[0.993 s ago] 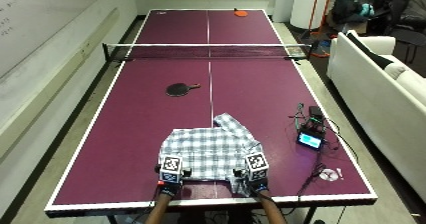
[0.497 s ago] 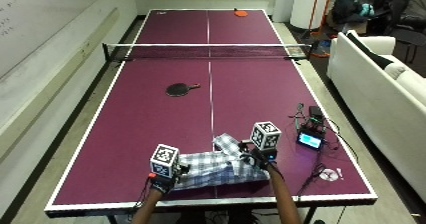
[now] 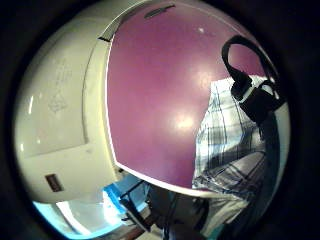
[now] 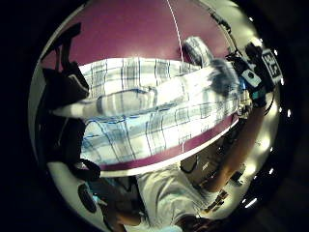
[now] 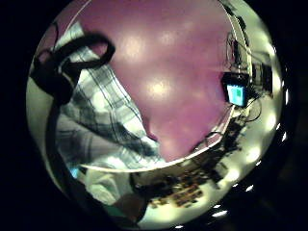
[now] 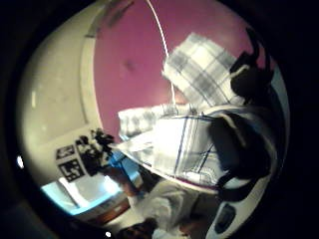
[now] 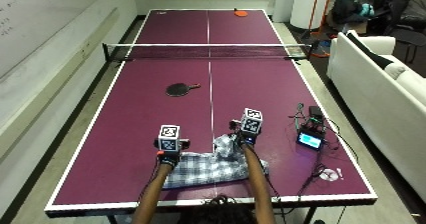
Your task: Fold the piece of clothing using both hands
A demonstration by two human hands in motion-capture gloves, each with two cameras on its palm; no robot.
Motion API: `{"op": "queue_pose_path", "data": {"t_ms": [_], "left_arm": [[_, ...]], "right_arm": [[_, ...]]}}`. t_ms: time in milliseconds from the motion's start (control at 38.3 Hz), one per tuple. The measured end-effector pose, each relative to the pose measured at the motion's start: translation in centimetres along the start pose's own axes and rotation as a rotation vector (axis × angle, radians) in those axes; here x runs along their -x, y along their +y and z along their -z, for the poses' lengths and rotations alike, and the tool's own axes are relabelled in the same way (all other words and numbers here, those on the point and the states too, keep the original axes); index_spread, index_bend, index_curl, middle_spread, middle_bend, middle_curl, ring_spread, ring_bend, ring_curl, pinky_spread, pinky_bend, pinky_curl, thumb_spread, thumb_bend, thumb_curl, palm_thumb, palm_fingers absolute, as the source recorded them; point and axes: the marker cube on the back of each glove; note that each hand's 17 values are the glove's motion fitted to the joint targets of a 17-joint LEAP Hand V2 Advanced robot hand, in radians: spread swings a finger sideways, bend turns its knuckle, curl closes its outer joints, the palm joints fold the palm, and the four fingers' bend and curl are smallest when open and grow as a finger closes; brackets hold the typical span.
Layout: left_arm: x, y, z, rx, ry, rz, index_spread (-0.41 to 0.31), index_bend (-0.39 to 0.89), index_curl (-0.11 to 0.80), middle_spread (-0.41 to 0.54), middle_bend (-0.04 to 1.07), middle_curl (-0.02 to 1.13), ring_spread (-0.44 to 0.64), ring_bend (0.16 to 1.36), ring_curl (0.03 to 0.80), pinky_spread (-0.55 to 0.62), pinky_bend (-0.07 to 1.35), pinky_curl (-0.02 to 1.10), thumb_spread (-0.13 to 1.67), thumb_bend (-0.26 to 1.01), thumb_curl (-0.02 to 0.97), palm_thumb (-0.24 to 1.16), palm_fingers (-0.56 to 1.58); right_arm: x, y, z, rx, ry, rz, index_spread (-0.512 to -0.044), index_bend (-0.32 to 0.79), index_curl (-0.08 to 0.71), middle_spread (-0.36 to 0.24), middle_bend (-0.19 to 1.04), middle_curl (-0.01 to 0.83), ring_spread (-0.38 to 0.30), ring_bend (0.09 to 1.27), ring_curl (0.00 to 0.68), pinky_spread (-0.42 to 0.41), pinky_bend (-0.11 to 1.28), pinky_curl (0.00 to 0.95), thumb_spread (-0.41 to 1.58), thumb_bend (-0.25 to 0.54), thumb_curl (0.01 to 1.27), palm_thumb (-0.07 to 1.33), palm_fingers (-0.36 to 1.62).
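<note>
On the table (image 7: pixel 133 109), both hands hold the plaid shirt (image 7: pixel 206 168).

**Where your five cameras look**

Your outside view sits high behind your head and faces down the whole length of the purple table (image 7: pixel 133 114), past the net (image 7: pixel 206 51) to the far end.

The other four cameras ride on your palms, close above the near end. Both left palm views face the plaid garment (image 4: pixel 145 116) and the table's near edge; the thumb-side one also catches your right hand (image 4: pixel 253 79). The right thumb-side view looks left across the garment to your left hand (image 6: pixel 94 149). The right little-finger view faces right, sharing the small screen (image 5: pixel 236 94) with the outside view.
</note>
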Motion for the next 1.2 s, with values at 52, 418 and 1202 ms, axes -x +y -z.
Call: {"op": "queue_pose_path", "data": {"t_ms": [52, 418, 1202], "left_arm": [[0.7, -1.4, -0.9, -0.031, 0.011, 0.054, -0.338, 0.22, 0.473, -0.370, 0.44, 0.51, -0.40, 0.70, 0.418, -0.27, 0.18, 0.35, 1.16, 0.02, 0.308, 0.80, 1.26], [0.7, 8.2, -3.4, 0.062, -0.230, -0.044, -0.234, 0.22, 0.477, -0.158, 0.09, 0.37, -0.20, 0.57, 0.389, 0.08, 0.19, 0.38, 1.21, -0.06, 0.258, 0.61, 0.68], [-7.7, 3.7, -7.3, -0.016, 0.064, -0.115, -0.183, 0.19, 0.450, -0.017, 0.15, 0.30, 0.06, 0.54, 0.352, 0.44, 0.19, 0.34, 1.46, 0.00, 0.134, 0.12, 0.50]], "right_arm": [[-0.4, -0.8, 0.5, -0.058, -0.076, -0.059, -0.316, 0.09, 0.356, -0.238, 0.51, 0.493, -0.230, 0.84, 0.497, -0.314, 0.49, 0.410, 1.18, 0.021, 0.27, 0.98, 1.23], [-10.8, 5.5, -8.9, -0.147, 0.051, -0.271, -0.302, 0.07, 0.326, -0.130, 0.28, 0.434, -0.102, 0.58, 0.430, -0.004, 0.43, 0.405, 1.26, -0.059, 0.19, 0.59, 0.71], [-10.7, 1.5, -5.3, -0.577, -0.002, -0.339, -0.319, 0.03, 0.081, -0.207, 0.52, 0.519, -0.204, 0.94, 0.516, -0.232, 0.69, 0.477, 1.15, 0.182, 0.32, 0.97, 1.10]]}}
